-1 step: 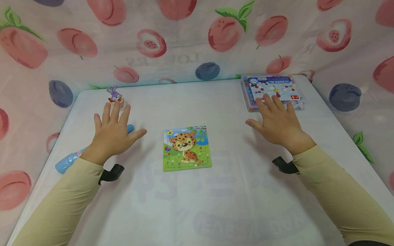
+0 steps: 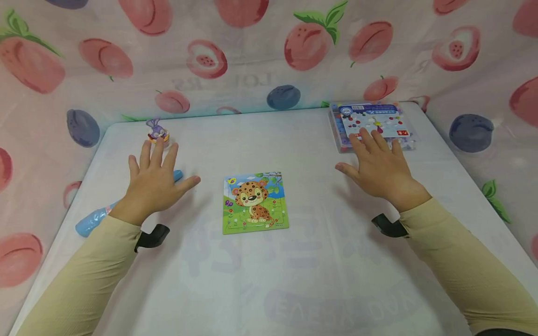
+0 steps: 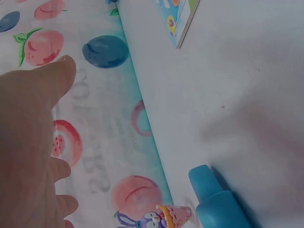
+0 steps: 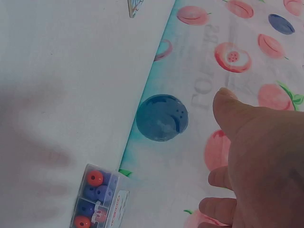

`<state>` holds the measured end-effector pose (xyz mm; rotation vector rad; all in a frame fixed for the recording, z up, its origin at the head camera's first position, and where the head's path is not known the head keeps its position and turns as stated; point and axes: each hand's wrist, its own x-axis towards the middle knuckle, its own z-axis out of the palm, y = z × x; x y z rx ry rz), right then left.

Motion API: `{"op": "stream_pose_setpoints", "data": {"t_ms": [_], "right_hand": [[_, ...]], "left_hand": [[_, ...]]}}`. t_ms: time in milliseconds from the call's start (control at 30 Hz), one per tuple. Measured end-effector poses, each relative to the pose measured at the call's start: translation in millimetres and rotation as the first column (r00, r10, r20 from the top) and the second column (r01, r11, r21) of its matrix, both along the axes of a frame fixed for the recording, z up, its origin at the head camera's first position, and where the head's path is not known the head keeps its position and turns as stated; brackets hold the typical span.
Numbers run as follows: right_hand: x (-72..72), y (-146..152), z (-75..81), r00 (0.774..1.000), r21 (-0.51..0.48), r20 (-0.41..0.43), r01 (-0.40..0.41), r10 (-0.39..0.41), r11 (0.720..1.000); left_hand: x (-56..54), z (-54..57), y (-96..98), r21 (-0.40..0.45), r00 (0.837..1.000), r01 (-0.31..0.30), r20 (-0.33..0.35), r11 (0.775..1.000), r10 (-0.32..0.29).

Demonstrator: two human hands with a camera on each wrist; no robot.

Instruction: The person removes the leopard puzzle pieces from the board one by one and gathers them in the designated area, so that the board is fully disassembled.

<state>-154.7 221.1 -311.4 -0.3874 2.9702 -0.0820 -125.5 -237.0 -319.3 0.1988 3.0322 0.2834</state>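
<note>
Left hand [image 2: 151, 189] and right hand [image 2: 380, 175] hang over the worktop [image 2: 269, 140], fingers [image 2: 157, 154] apart, gripping nothing, handling seemingly not begun; an apparently whole leopard puzzle [image 2: 255, 204] lies between, bead box [image 2: 371, 119] at its two o'clock, rabbit figurine [image 2: 156, 129] at ten.

Here's the left sleeve [image 2: 80, 280], pale khaki, long and snug, fine texture in the cloth, little creases gathering near the cuff! And just at that wrist, a black hooked attachment [image 2: 153, 236], smooth and curved. Across to the right sleeve [image 2: 458, 266], and it's a match: same khaki, same close fit, soft wrinkles lower down. A second black attachment [image 2: 389, 226] curves out here too! Beyond the cuffs, left hand [image 2: 153, 184] and right hand [image 2: 382, 172] are bare.
</note>
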Motion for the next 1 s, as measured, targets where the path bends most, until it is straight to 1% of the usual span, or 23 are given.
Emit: {"op": "stream_pose_setpoints", "data": {"t_ms": [333, 533, 733, 1000], "right_hand": [[2.6, -1.9, 2.4, 1.0, -0.008, 0.007, 0.0, 0.0, 1.0], [3.1, -3.7, 0.7, 1.0, -0.026, 0.004, -0.005, 0.005, 1.0], [1.1, -8.7, -2.0, 1.0, -0.064, -0.017, -0.022, 0.021, 0.998], [-4.8, -21.4, -5.1, 0.997, -0.111, -0.046, -0.067, 0.062, 0.992]], "left_hand": [[3.0, 0.7, 0.2, 0.002, 1.0, -0.001, 0.013, 1.0, 0.001], [4.0, -3.0, 0.8, 0.023, 1.0, 0.007, 0.012, 1.0, -0.007], [4.0, -11.2, 4.8, 0.072, 0.998, 0.057, 0.024, 0.996, -0.059], [2.2, -20.4, 13.7, 0.12, 0.993, 0.121, -0.018, 0.985, -0.12]]}}
